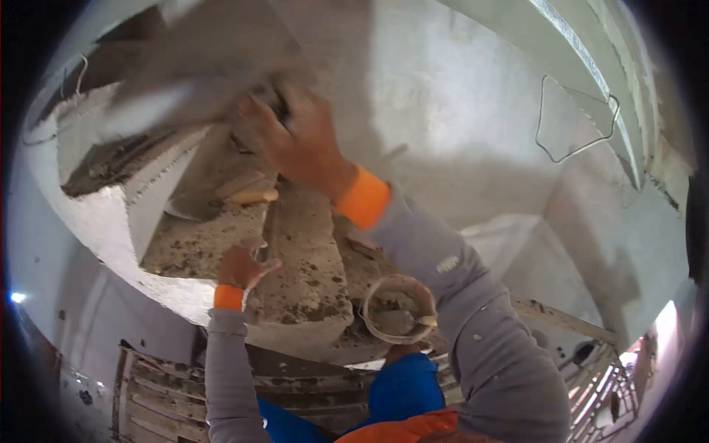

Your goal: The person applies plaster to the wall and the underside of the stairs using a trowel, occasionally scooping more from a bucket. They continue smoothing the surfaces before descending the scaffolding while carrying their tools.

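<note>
Grey plastered wall (443, 96), smooth, partly lit, filling the upper middle and right. Rough concrete steps (299, 258), pale, spattered with dark crumbs, running down below the wall. Broad, flat grey tool (210, 63), blurred by motion, at upper left over the steps; whether it touches any surface cannot be told. Slatted wooden boards (166, 399), weathered, along the bottom behind the blue trousers (406, 384). Right hand (299, 140), bare, at an orange cuff (362, 198) and grey sleeve: fingers curled around a dark grip (278, 102) at the near side of the flat tool, the thumb side blurred. Left hand (246, 267), bare, at a matching orange cuff: fingers parted and slightly bent, thumb held away from them, nothing seen in the grasp; it lies at the edge of the steps, contact with the concrete unclear. Round, pale-rimmed bucket (399, 341), holding wet grey material and a tool with a light handle (427, 320), right of the steps and near the right sleeve. Trowel with a yellowish wooden handle (255, 196), lying on a step between the two hands, its grey blade pointing left. Thin bent wire loop (540, 111), in front of the wall at upper right.
</note>
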